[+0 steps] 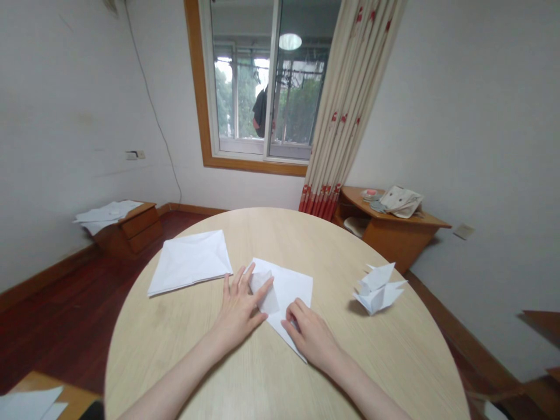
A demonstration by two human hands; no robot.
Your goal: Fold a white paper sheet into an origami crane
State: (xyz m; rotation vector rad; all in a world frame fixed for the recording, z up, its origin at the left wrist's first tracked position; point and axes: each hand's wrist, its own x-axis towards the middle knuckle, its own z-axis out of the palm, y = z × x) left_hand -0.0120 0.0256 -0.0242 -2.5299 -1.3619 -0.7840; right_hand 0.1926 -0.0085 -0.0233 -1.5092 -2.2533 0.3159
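Note:
A partly folded sheet of white paper [295,284] lies at the middle of the round table, with a folded flap [268,298] on its left side. My left hand [240,303] rests over that flap and the sheet's left edge, its fingers spread and pressing down. At the lower right edge of the paper is my right hand [306,329], with fingers curled in and the thumb close to the index finger. The paper's edge runs under this hand, and a pointed corner shows below it. Part of the contact there is hidden by the knuckles.
A stack of white paper [190,262] lies left on the round table [175,350]. Folded paper shapes [378,289] stand on the right. Beyond are a low drawer cabinet [137,224], a wooden corner desk [389,233] with a cloth bag, and a curtain [345,111] beside the window.

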